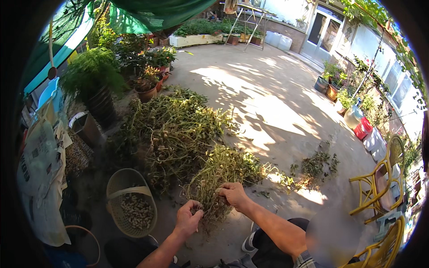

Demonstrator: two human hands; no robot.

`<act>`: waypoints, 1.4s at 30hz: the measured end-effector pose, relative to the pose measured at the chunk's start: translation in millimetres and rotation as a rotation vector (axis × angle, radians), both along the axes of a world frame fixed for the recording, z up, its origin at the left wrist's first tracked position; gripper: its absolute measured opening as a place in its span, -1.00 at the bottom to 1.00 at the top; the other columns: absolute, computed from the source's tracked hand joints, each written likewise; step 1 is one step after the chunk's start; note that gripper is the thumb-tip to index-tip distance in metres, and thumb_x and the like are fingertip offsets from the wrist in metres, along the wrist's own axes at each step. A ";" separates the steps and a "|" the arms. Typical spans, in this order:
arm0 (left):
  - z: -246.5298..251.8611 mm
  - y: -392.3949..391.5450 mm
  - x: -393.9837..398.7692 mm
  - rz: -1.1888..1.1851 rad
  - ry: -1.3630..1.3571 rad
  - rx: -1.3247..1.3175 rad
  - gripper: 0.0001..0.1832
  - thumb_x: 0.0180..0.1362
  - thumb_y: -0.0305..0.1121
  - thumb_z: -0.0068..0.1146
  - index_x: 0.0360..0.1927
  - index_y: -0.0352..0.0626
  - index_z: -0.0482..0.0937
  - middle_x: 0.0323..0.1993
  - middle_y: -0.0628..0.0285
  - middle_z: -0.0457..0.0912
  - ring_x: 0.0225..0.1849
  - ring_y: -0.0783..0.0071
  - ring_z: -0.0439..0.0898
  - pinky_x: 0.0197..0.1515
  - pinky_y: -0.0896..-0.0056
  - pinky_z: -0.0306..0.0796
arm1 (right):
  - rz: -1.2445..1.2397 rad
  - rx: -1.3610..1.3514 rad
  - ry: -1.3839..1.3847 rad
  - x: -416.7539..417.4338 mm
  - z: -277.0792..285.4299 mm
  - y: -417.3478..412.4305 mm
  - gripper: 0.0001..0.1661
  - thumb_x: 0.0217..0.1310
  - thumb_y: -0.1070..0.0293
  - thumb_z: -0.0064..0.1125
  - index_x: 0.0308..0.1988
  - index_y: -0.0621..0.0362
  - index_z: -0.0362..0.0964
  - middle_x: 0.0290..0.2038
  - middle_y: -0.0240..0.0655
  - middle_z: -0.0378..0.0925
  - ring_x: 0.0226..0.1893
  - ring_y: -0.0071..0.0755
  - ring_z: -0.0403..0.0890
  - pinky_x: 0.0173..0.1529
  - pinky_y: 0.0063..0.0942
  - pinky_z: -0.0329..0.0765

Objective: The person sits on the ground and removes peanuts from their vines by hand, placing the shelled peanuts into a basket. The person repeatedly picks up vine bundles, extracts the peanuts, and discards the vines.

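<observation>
A bundle of pulled peanut plants [214, 177] lies before me, its root ends towards my feet. My right hand [233, 196] pinches stems at the bundle's right side. At its lower left, my left hand [188, 216] is curled with thumb and forefinger around small bits of root or pod, mostly hidden by the fingers. Left of that hand stands a pale perforated plastic basket [114, 184] with a band-like handle. Many unshelled peanuts [137, 211] cover its bottom. Behind the bundle spreads a larger heap of peanut plants [171, 130], yellowing and tangled.
Draped sacks [42, 174] and a metal container [85, 129] stand at left, near a potted fern [97, 80]. Loose leaves [320, 164] lie on the concrete floor [268, 93]. Yellow cane chairs [377, 187] are at right. Beside my right arm is a blurred patch.
</observation>
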State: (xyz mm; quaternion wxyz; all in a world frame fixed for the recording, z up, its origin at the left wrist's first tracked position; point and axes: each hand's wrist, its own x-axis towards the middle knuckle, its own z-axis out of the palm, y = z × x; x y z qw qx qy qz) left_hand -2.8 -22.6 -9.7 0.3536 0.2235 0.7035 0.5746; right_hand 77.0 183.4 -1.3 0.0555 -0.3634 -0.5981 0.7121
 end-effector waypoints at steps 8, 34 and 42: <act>3.1 0.5 8.0 0.130 0.386 -0.092 -0.10 -0.19 -0.20 0.56 0.24 -0.17 0.33 -0.08 0.03 0.64 -0.01 0.15 0.63 0.03 0.21 0.49 | 0.204 0.075 0.188 6.4 17.0 -29.0 -0.89 0.22 0.50 0.12 -0.32 0.31 0.54 -0.52 -0.45 0.53 -0.53 -0.65 0.45 -0.44 -0.60 0.37; 4.0 -0.2 -9.0 0.193 0.463 -0.149 -0.69 -0.12 -0.24 0.42 -0.42 -0.27 0.64 -0.51 0.00 0.55 -0.41 0.10 0.52 -0.31 0.11 0.37 | 0.137 0.012 0.224 10.4 37.8 -29.8 -0.82 0.20 0.54 0.11 -0.18 0.37 0.51 -0.41 -0.34 0.60 -0.50 -0.58 0.60 -0.44 -0.55 0.55; -0.9 0.2 -10.5 0.202 0.494 -0.100 -0.71 -0.09 -0.28 0.42 -0.48 -0.30 0.60 -0.54 0.01 0.51 -0.38 0.10 0.48 -0.31 0.13 0.33 | 0.292 0.298 0.238 13.3 28.5 -29.7 -0.78 0.12 0.59 0.11 -0.16 0.35 0.49 -0.37 -0.38 0.57 -0.49 -0.61 0.52 -0.35 -0.57 0.53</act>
